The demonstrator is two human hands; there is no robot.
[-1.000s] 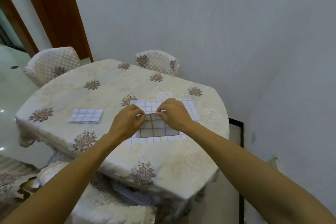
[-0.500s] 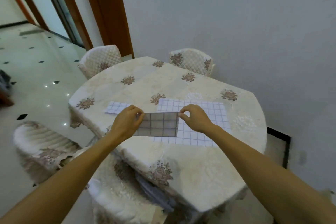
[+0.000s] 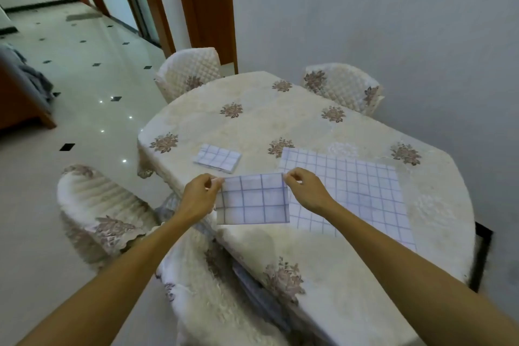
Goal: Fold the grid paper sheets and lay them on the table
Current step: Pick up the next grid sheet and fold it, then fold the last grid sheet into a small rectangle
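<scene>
Pinching folded sheet (image 3: 252, 199) by top corners, left hand (image 3: 198, 196), right hand (image 3: 307, 191), above table (image 3: 323, 275) edge

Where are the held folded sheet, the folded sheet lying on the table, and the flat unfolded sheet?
held folded sheet (image 3: 252, 199): head view, middle of its face.
folded sheet on the table (image 3: 217, 157): head view, centre of its top.
unfolded sheet (image 3: 354, 191): head view, bare middle area.
</scene>
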